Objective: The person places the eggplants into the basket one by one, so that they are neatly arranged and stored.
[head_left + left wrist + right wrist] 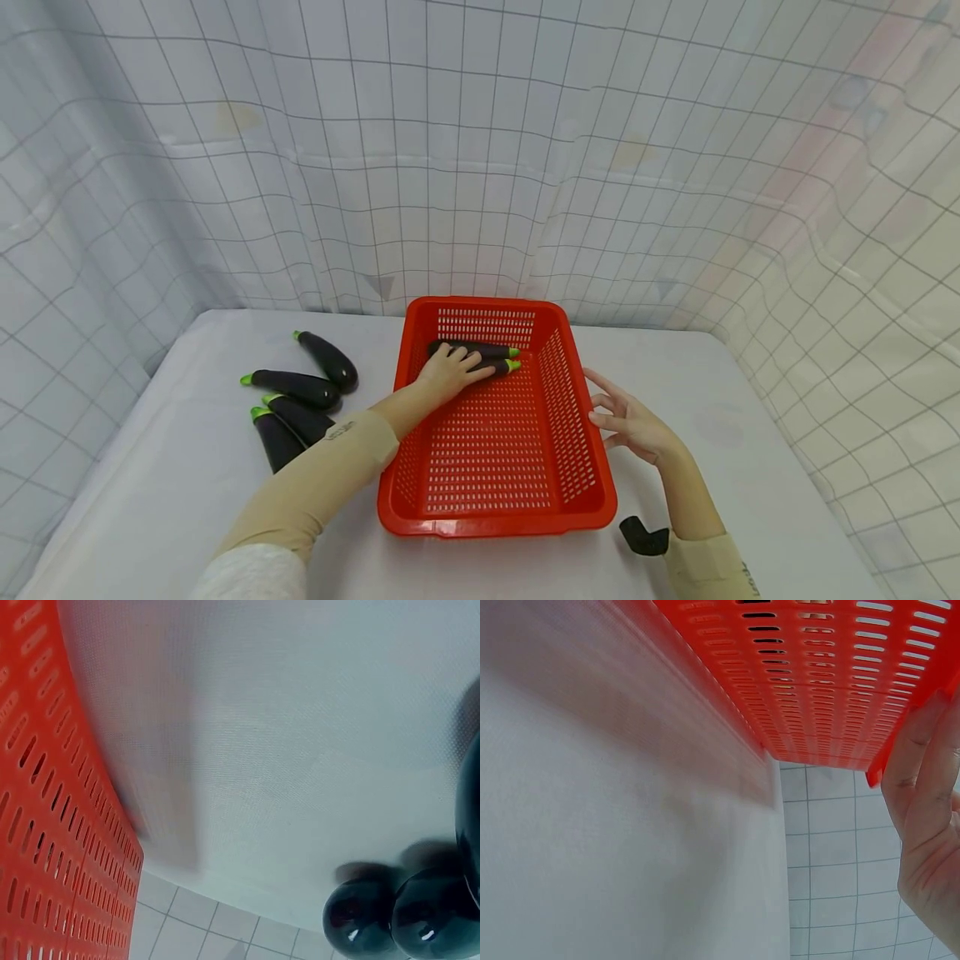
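Observation:
A red plastic basket with slotted walls stands on the white table. Two dark eggplants with green stem ends lie side by side at its far end: the far eggplant and the near eggplant. Over them rests my left hand, fingers spread, covering part of the near one. Outside the basket, my right hand touches the right rim with loosely extended fingers; the right wrist view shows its fingers against that rim. The left wrist view misses the left hand, showing the basket's outer wall.
Several more eggplants lie grouped on the table left of the basket, under and beyond the left forearm. A small black angled object sits beside the right wrist. White grid-patterned curtains hang around the table.

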Motion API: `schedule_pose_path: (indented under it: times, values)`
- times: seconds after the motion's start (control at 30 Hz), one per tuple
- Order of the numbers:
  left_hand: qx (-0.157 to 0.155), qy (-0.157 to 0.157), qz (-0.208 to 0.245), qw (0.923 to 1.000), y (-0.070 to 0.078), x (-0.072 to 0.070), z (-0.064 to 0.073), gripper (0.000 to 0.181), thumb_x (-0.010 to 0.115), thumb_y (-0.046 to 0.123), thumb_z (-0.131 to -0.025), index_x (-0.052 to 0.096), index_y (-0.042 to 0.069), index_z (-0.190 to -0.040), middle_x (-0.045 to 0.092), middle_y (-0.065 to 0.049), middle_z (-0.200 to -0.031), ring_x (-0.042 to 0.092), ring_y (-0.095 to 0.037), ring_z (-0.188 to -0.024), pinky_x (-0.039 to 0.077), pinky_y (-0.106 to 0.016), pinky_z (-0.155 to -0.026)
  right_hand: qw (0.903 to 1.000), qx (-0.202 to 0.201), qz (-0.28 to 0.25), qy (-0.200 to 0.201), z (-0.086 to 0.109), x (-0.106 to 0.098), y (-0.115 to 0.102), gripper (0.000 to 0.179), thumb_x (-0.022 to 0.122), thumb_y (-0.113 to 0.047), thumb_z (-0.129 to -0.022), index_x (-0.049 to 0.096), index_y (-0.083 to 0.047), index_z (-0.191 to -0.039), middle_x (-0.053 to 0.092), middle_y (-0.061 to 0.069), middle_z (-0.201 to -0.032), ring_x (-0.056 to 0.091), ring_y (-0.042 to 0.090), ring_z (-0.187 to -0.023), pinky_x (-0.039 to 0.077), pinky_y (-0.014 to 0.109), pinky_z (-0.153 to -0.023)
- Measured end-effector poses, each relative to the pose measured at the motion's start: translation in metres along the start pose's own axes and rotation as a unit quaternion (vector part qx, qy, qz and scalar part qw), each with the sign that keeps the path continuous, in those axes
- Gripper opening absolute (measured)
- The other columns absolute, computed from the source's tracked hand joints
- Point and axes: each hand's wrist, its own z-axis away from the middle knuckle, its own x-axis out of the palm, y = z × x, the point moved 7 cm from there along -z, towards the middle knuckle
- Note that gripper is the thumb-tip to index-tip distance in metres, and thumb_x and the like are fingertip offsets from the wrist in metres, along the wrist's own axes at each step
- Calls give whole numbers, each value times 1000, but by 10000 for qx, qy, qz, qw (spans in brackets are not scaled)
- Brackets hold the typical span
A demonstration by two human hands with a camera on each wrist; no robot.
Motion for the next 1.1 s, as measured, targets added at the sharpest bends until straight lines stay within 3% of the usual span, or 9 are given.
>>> schedule_pose_path:
  times: [0.4, 0.53, 0.63, 0.77, 0.93, 1.1]
  values:
    - [2, -10, -81, 10000, -2, 1, 0, 73, 55, 22, -92, 8, 38, -146, 29, 2, -142, 37, -19, -123, 37, -39, -99, 10000, 7, 39, 2, 0, -2, 2, 69, 50, -3, -92, 11, -17, -148, 51, 13, -107, 61, 19, -87, 54, 36, -62]
    - [-51, 213, 166, 9996, -6, -4, 1, 71, 54, 22, -92, 10, 37, -146, 33, 0, -139, 39, -20, -121, 36, -40, -100, 10000, 13, 44, 10, -1, -2, 2, 69, 50, -3, -92, 11, -17, -148, 51, 13, -107, 61, 19, -87, 54, 37, -62]
    - [-142, 420, 518, 9977, -10, -8, 3, 72, 55, 34, -90, 11, 35, -146, 34, -1, -139, 40, -22, -121, 35, -42, -100, 10000, 21, 42, 7, -1, -1, 2, 69, 50, -3, -92, 11, -17, -148, 51, 13, -107, 61, 19, -86, 54, 37, -62]
    - [-218, 710, 974, 9925, -16, -14, 10, 79, 57, 49, -85, 10, 32, -147, 35, -3, -139, 41, -25, -119, 36, -44, -98, 10000, 12, 23, 6, 0, -1, 1, 69, 50, -3, -92, 11, -16, -148, 50, 13, -108, 61, 19, -88, 54, 37, -62]
    - [-362, 982, 1476, 9835, -22, -24, 25, 79, 57, 48, -85, 12, 29, -147, 35, -7, -141, 40, -28, -120, 35, -46, -96, 10000, 24, 2, 24, 0, -1, 0, 70, 51, -3, -92, 11, -16, -148, 50, 13, -108, 60, 19, -87, 54, 37, -62]
    - [-790, 1253, 2078, 9669, -36, -33, 48, 79, 58, 47, -85, 13, 29, -147, 34, -9, -142, 37, -29, -122, 31, -49, -98, 9999, 56, 101, 76, 1, -1, 0, 70, 51, -5, -92, 11, -16, -148, 50, 13, -107, 61, 19, -86, 54, 36, -62]
